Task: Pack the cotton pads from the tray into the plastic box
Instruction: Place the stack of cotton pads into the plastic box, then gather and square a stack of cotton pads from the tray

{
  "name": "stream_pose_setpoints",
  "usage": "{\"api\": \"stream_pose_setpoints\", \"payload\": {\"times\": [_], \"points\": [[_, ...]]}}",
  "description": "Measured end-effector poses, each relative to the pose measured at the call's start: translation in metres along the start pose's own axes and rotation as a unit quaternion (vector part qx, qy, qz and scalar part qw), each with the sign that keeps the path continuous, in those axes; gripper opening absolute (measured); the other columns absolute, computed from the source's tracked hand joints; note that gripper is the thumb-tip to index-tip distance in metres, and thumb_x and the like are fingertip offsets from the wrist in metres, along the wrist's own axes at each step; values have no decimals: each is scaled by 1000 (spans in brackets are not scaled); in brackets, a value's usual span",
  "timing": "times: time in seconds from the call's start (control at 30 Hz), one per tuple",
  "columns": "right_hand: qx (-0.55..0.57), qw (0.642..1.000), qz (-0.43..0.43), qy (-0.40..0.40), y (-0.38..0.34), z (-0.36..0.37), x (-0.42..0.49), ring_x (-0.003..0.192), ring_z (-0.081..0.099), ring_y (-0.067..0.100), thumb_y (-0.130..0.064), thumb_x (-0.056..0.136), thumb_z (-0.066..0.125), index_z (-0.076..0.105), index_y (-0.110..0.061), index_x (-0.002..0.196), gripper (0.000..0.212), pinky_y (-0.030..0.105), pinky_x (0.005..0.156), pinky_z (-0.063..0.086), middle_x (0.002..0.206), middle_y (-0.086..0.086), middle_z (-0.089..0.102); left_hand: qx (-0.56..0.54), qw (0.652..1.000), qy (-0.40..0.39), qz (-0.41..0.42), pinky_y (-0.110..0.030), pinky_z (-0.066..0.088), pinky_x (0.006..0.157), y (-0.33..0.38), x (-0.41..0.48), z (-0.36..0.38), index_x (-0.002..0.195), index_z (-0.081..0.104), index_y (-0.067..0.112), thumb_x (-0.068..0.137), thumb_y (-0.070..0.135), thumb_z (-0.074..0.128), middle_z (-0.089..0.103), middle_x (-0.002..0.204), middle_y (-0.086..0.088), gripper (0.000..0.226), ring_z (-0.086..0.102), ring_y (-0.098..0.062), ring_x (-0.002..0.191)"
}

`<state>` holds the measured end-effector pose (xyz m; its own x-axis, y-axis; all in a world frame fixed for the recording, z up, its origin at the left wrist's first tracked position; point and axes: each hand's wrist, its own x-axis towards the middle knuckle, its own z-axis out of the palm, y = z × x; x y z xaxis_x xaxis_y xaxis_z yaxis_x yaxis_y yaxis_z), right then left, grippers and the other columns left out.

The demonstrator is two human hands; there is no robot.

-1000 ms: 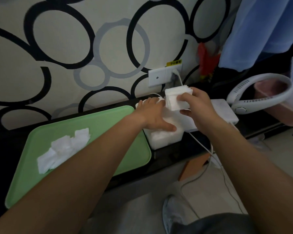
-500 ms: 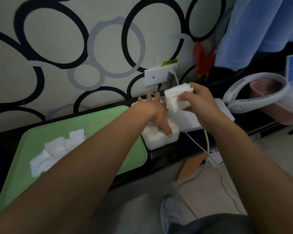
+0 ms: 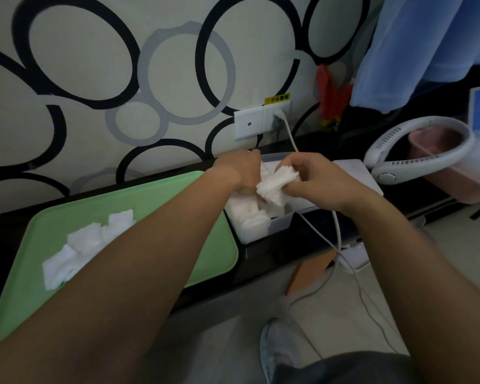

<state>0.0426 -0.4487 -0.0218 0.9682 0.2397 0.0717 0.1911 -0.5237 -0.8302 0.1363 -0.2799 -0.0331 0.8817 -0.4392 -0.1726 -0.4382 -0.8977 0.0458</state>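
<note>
The stack of cotton pads (image 3: 275,187) you are packing sits in your right grip (image 3: 319,178), pinched between thumb and curled fingers. The stack is tilted, its lower end dipping just over the open top of the plastic box (image 3: 272,227). The layered edges of the pads show on the side facing you.

The box stands on the dark desk (image 3: 297,245), just to the right of the green tray (image 3: 183,206). It already holds white pads in the box (image 3: 247,217), packed against its near wall.

Your left grip (image 3: 239,173) reaches into the box from the tray side, back of the hand up and fingers pointing down among the pads. The fingers are hidden behind the hand, so you cannot tell whether they are spread, pressed together or pinching anything.

On the tray, a loose heap of pads (image 3: 83,245) lies toward its left part, partly covered by your left forearm.

Under and behind your right grip lies a flat white case (image 3: 355,169). A white cable (image 3: 288,134) runs from the wall socket (image 3: 261,121) down past the box and over the desk edge to the floor. To the right, a white neck fan (image 3: 416,151) leans on a pink tub (image 3: 455,184). A blue cloth (image 3: 427,45) hangs above them, with something red (image 3: 330,98) beside it against the wall. The wall carries a pattern of black and grey rings. Below the desk, a grey shoe (image 3: 275,347) rests on the pale floor, and an orange piece (image 3: 308,273) shows beneath the desk edge.
</note>
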Motion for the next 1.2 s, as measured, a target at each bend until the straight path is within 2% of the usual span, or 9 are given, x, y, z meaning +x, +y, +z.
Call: {"api": "stream_pose_setpoints", "payload": {"times": [0.13,0.23,0.3,0.43,0.57,0.67,0.83,1.0,1.2], "points": [[-64,998,4,-12,2,3,1,85,68,16,-2,77,70,70,-26,89,27,36,78,54,88,-5,71,9,1000,18,7,-42,52,84,1,-3,-1,124,50,19,75,54,69,58,112,-2,63,55,-25,95],[-155,987,23,-46,-6,2,-1,78,60,4,-7,75,68,67,-35,86,29,22,65,44,84,-15,66,10,1000,14,4,-41,53,81,2,-5,-3,111,50,21,59,64,76,55,99,2,72,54,-23,88],[-227,971,29,-62,-12,4,-1,81,59,9,-9,75,68,71,-30,96,30,21,63,45,87,-10,66,14,1000,15,5,-42,53,80,2,-6,-3,109,50,22,56,65,77,57,100,1,74,55,-24,88],[-349,932,47,-89,-22,12,7,84,62,20,-15,76,65,73,-25,101,28,34,71,55,91,1,68,24,999,20,17,-40,51,78,2,-7,-3,114,51,20,63,63,76,61,104,-1,70,54,-23,86],[-423,888,98,-149,-29,23,13,83,64,23,-19,79,62,71,-22,104,27,32,66,54,93,2,67,27,999,17,12,-42,53,83,4,-7,-4,119,52,19,62,61,78,62,109,-2,75,54,-22,88],[-428,883,99,-164,-28,25,16,81,65,23,-17,79,64,72,-21,103,26,35,67,57,91,3,69,29,999,18,13,-42,53,82,5,-8,-3,121,52,20,58,63,79,62,111,-2,80,56,-23,92],[-438,891,59,-102,-23,28,15,84,63,23,-17,77,67,67,-27,99,25,34,67,56,91,2,67,29,999,21,12,-44,53,87,2,-8,-3,121,51,19,67,60,74,62,114,-5,71,60,-28,101],[-419,892,64,-156,-25,25,9,90,62,21,-25,81,73,74,-27,101,20,34,78,54,100,1,68,38,999,22,21,-40,52,84,2,-9,-2,121,53,21,53,72,77,62,114,-1,89,60,-25,99],[-363,910,84,-180,-27,16,8,97,62,18,-16,86,72,74,-26,110,26,27,83,51,107,-1,71,26,999,29,27,-38,50,83,3,-12,-1,118,52,23,49,77,75,63,111,0,90,58,-22,94]]}}
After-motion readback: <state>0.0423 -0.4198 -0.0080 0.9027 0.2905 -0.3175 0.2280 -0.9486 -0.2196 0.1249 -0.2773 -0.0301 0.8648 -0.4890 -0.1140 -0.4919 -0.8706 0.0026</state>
